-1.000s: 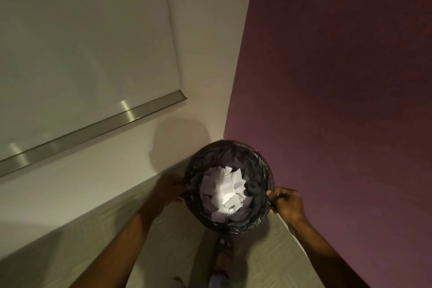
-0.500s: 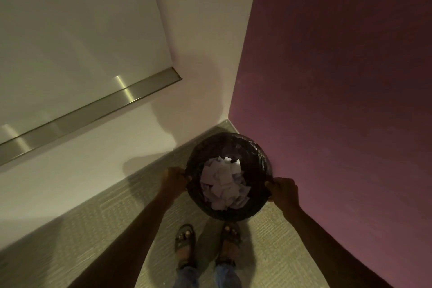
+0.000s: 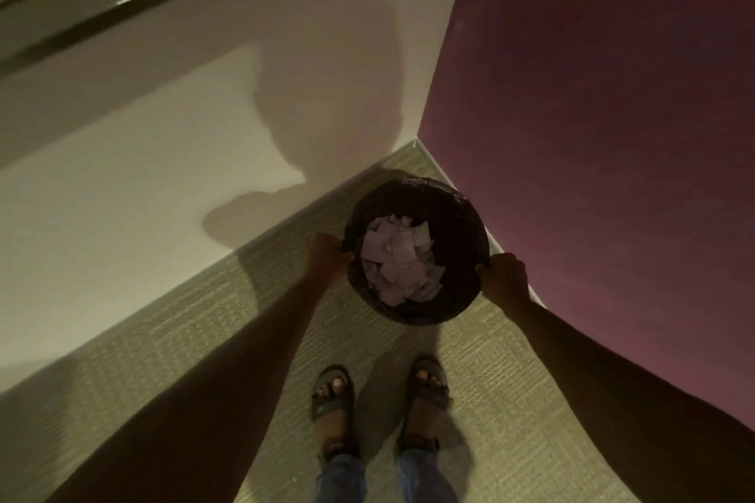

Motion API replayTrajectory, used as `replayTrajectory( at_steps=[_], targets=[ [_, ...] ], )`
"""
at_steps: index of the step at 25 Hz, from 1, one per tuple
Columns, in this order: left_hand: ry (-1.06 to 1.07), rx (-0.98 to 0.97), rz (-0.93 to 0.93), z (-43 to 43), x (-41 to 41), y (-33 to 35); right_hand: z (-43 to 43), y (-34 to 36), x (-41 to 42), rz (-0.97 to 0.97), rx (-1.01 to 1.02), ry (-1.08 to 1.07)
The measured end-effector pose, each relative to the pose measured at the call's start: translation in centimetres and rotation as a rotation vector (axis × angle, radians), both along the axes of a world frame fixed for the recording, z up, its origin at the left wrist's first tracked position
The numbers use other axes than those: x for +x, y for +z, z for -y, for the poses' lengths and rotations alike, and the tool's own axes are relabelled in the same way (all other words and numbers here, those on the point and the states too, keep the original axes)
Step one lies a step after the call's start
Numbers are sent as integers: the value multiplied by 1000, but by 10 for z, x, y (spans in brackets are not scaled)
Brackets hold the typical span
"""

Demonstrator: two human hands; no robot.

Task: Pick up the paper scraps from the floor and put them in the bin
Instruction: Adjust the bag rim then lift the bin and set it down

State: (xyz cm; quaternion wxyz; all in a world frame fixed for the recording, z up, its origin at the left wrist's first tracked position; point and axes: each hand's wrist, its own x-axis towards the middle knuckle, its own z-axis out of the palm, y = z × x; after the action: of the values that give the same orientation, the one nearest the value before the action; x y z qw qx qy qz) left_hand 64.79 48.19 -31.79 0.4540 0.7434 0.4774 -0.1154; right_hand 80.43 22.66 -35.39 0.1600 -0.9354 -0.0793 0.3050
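Black-lined bin [image 3: 416, 192] centre frame, in the wall corner, full of paper scraps [image 3: 398, 261]. Left hand [image 3: 327, 257] and right hand [image 3: 504, 276] grip its rim. No scraps visible on carpet [image 3: 163, 372]; task looks done.

From head height, the view looks steeply down onto the bin [image 3: 412, 312].

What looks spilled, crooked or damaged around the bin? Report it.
Nothing stands out. The bin is upright in the corner, with the left hand and the right hand gripping its rim on either side. The paper scraps are heaped inside it, and none show on the visible floor.
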Motion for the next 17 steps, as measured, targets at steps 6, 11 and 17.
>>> replayTrajectory(
  at_steps=[6, 11, 17],
  targets=[
    [-62, 76, -102, -7, 7, -71, -6, -69, 4, 25, -84, 86],
    [-61, 106, -122, -10, 8, -110, -10, -95, 6, 27, -93, 115],
    [4, 114, -105, -9, -1, -139, -16, -108, 5, 72, -39, 95]
  ],
)
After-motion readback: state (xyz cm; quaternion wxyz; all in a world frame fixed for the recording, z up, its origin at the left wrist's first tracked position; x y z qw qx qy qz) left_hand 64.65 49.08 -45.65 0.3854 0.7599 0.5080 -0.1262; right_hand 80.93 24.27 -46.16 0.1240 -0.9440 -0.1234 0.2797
